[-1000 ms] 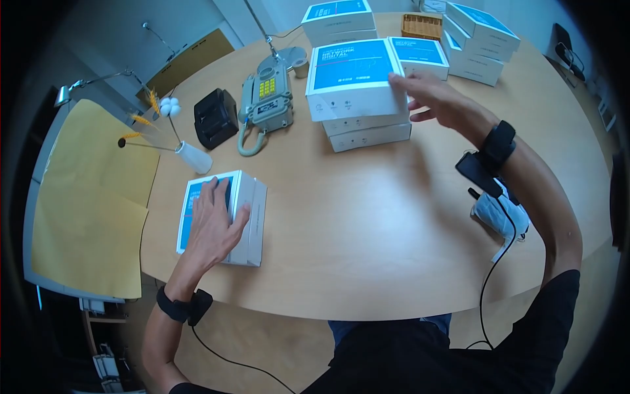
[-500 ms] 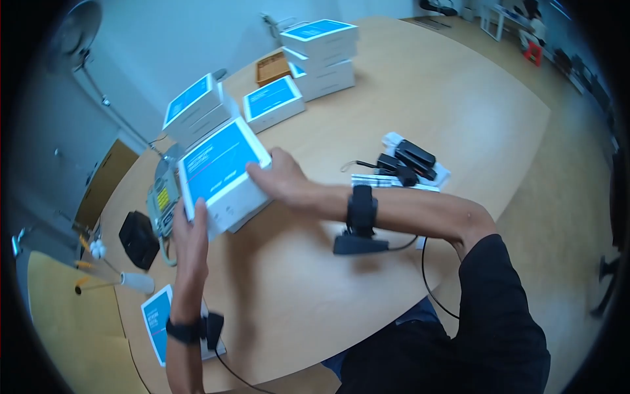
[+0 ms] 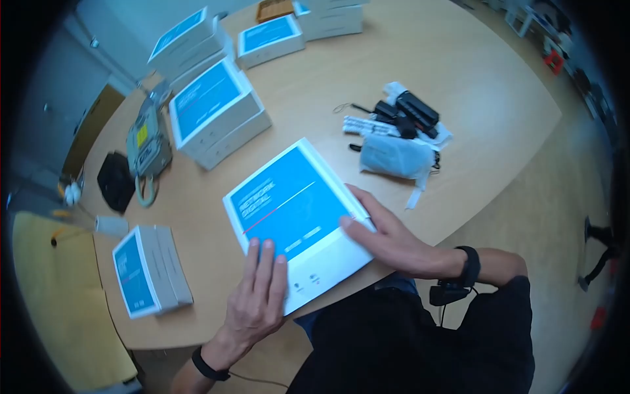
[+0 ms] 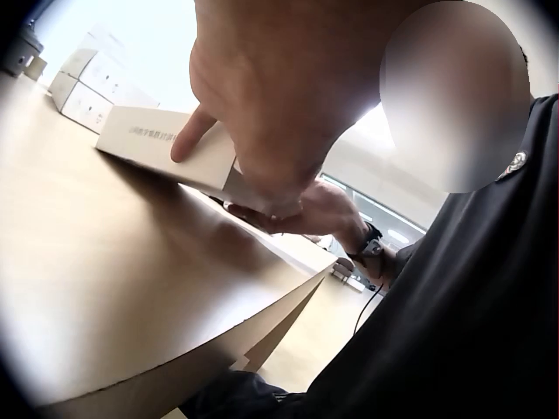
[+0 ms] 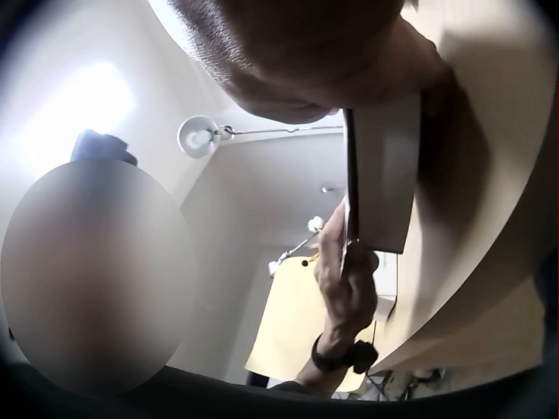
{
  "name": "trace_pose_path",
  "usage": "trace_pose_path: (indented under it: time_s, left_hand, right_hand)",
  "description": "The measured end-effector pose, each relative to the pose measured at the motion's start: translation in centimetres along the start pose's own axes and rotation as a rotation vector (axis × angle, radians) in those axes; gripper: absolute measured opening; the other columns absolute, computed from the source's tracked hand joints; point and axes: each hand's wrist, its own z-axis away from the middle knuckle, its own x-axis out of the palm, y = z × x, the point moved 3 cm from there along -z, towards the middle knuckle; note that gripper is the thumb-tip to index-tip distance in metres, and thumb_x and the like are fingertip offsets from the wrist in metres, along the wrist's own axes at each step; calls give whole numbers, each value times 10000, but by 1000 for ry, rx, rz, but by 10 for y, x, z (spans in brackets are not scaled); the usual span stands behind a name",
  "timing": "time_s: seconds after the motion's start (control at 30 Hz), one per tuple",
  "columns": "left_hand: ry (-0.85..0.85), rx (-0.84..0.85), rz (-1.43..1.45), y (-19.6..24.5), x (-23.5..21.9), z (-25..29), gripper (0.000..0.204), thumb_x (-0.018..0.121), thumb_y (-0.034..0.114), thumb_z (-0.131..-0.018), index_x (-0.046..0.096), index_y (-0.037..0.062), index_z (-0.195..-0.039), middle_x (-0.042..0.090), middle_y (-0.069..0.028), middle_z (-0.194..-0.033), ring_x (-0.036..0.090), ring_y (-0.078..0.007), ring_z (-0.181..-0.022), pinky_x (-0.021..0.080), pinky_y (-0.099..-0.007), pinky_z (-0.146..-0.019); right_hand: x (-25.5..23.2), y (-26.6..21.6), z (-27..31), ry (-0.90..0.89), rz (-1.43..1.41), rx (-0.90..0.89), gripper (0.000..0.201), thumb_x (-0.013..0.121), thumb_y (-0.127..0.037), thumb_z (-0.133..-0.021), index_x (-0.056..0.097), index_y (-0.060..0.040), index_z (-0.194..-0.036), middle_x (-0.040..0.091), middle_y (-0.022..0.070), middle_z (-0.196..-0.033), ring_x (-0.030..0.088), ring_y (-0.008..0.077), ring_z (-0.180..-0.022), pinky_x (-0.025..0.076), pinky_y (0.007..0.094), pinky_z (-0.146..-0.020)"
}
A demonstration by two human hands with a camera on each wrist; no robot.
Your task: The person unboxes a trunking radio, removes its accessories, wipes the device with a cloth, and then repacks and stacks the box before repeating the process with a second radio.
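A white box [image 3: 279, 203] with a blue lid label reading "NETWORK DIGITAL" lies tilted between my hands at the table's near edge, in the head view. My left hand [image 3: 252, 312] holds its near left corner, several fingers laid over the lid's edge. In the left wrist view one finger of that hand rests along the printed side of the box [image 4: 144, 140]. At the right corner my right hand [image 3: 397, 243] grips the box, thumb on top and the other fingers round the side, partly hidden.
Two stacked boxes [image 3: 210, 108] stand behind, another pair [image 3: 147, 269] at left. Further stacks [image 3: 187, 43] and a single box [image 3: 272, 39] are at the back. A telephone [image 3: 149, 141] stands left; a pale blue pouch [image 3: 394, 156] and black devices [image 3: 417, 111] lie right on the table [image 3: 472, 79].
My left hand left the box pair at left and joined my right hand on the top box of the middle stack. Both brought that box toward me, leaving two there; the view turned right.
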Motion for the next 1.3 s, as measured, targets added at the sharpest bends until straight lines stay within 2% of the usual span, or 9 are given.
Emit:
trace_pose_path:
  time_s: [0.1,0.23,0.37,0.5,0.7,0.93,0.97,1.17,1.3]
  left_hand:
    - [-6,38,128,4,-25,10,315,655,99,-950,618,-105,-1187,685,-288,-1153,694,-423,-1100,599,-395,-835]
    - [142,-205,469,-23,-90,8,352,708,222,-945,650,-68,-1134,712,-229,-1101,719,-356,-1002,602,-377,-758]
    - [22,-72,163,5,-75,-46,406,622,195,-1004,559,-102,-1274,695,-271,-1184,705,-408,-1076,610,-368,-778]
    - [-117,85,-185,19,-11,-17,342,634,108,-930,641,-75,-1219,690,-267,-1210,694,-438,-1092,615,-376,-803]
    - [80,-168,10,-40,-110,-50,221,663,13,-894,682,-33,-1109,741,-163,-1024,733,-313,-857,591,-348,-667]
    - [480,-73,-688,-143,-61,-97,160,692,73,-868,672,75,-1027,627,-97,-833,646,-239,-762,511,-361,-649]
    - [585,84,-397,-121,-59,-93,293,726,54,-853,666,41,-1139,634,-124,-1106,647,-296,-990,550,-404,-777]
    - [-233,-46,143,-63,17,-55,524,756,38,-722,572,-78,-1198,583,-181,-1141,568,-333,-1021,471,-419,-914]
    - [-208,44,34,-62,41,-51,600,770,47,-710,540,-98,-1245,568,-205,-1191,548,-339,-1073,429,-433,-965]
  right_hand:
    - [-20,-6,22,150,248,-70,634,412,-380,-1105,280,46,-1556,404,236,-1500,370,302,-1434,284,402,-1201]
    - [-50,-11,38,300,359,-812,491,395,-330,-1107,429,23,-1446,471,201,-1434,526,240,-1261,440,370,-1039]
    - [-24,-13,27,324,702,-751,433,383,-313,-1111,479,27,-1361,517,190,-1370,568,218,-1155,477,360,-955]
    - [-30,12,19,340,157,-379,359,330,-235,-1113,497,28,-1291,551,201,-1293,582,252,-1082,483,373,-933]
    - [-16,-25,32,32,974,-963,320,616,-248,-1010,620,14,-1196,619,187,-1256,622,305,-1084,505,422,-889]
    - [22,-9,23,-262,1102,-806,378,795,-121,-827,664,37,-1144,643,148,-1239,641,277,-1005,523,388,-838]
    - [21,-18,21,-256,1101,-808,378,795,-121,-827,664,37,-1144,643,148,-1239,641,277,-1005,523,388,-838]
    - [27,-71,-34,-311,1308,-801,397,749,-222,-886,611,13,-1175,629,127,-1044,597,294,-1005,481,383,-837]
    - [27,-62,-60,-480,1421,-601,694,839,-339,-770,555,31,-1283,608,135,-1141,579,296,-1073,463,400,-896]
